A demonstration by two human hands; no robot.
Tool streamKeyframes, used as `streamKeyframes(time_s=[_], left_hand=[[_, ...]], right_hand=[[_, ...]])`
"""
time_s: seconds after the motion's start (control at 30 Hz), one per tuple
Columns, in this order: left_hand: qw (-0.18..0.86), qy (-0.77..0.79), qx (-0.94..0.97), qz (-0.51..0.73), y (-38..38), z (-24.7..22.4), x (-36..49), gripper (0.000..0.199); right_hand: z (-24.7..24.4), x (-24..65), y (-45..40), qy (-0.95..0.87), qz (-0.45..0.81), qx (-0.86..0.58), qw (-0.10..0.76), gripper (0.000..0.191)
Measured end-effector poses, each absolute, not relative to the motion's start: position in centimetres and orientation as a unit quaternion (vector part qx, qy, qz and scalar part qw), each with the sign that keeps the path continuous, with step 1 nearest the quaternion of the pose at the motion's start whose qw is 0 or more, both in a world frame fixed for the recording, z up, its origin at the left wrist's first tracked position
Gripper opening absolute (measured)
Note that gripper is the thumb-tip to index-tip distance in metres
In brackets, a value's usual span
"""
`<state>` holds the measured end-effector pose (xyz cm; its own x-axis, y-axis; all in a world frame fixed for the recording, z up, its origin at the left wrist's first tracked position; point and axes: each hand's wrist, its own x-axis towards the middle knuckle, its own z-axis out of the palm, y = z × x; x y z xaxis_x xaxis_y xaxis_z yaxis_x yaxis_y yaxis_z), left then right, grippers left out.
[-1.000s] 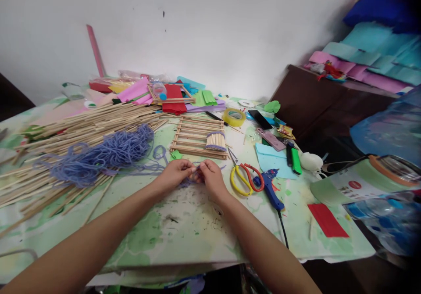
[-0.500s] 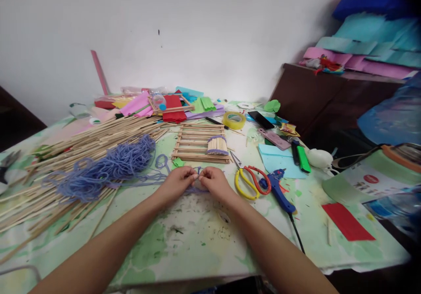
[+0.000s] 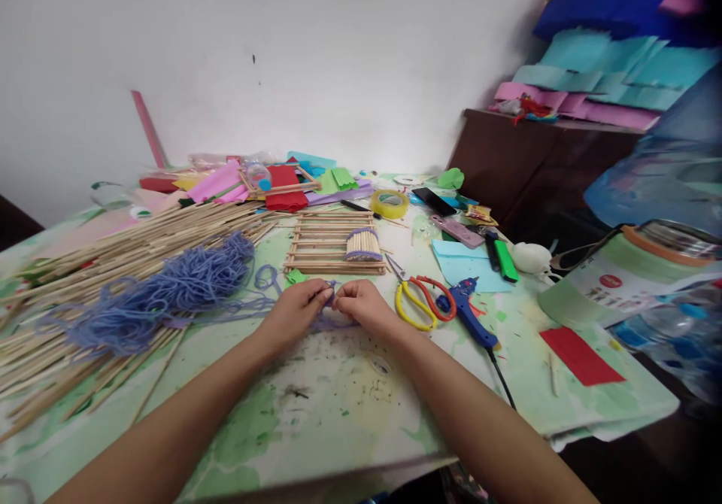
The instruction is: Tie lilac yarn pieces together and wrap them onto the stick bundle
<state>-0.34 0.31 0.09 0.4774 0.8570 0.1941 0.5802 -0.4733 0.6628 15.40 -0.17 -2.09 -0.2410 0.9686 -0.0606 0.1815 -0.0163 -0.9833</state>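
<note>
My left hand pinches a bit of purple yarn between thumb and forefinger. Close beside it, my right hand has its fingertips pinched together at the same yarn. A strand runs left along the table to a loose purple yarn heap lying on thin wooden sticks. Just beyond my hands lies a stick frame, with a small panel of short sticks edged in purple yarn on its right part. Scissors with yellow and red handles lie to the right of my right hand.
A blue glue gun with a black cord lies right of the scissors. Farther back are yellow tape, a phone, light-blue paper and a green lighter. A pale green flask stands at the right.
The view has turned slightly right, so things appear shifted left. My fingertips have parted a little, and more purple yarn shows between them.
</note>
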Motion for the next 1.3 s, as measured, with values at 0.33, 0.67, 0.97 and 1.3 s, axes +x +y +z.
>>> streamKeyframes(time_s=[0.33,0.67,0.97,1.3], left_hand=[[0.15,0.502,0.829,0.198,-0.8,0.4,-0.5,0.027],[0.261,0.424,0.845,0.194,-2.6,-0.5,1.4,0.026],[0.2,0.434,0.831,0.287,-2.9,0.3,0.9,0.033],[0.377,0.454,0.699,0.404,-0.7,-2.1,0.6,0.034]], right_hand=[[-2.3,15.1,-0.1,-0.501,0.474,-0.542,0.479,0.01],[-1.6,14.2,-0.8,-0.335,0.557,-0.481,0.588,0.012],[-0.3,16.6,0.2,-0.225,0.646,-0.428,0.591,0.02],[-1.3,14.5,-1.8,-0.405,0.686,-0.405,0.45,0.024]])
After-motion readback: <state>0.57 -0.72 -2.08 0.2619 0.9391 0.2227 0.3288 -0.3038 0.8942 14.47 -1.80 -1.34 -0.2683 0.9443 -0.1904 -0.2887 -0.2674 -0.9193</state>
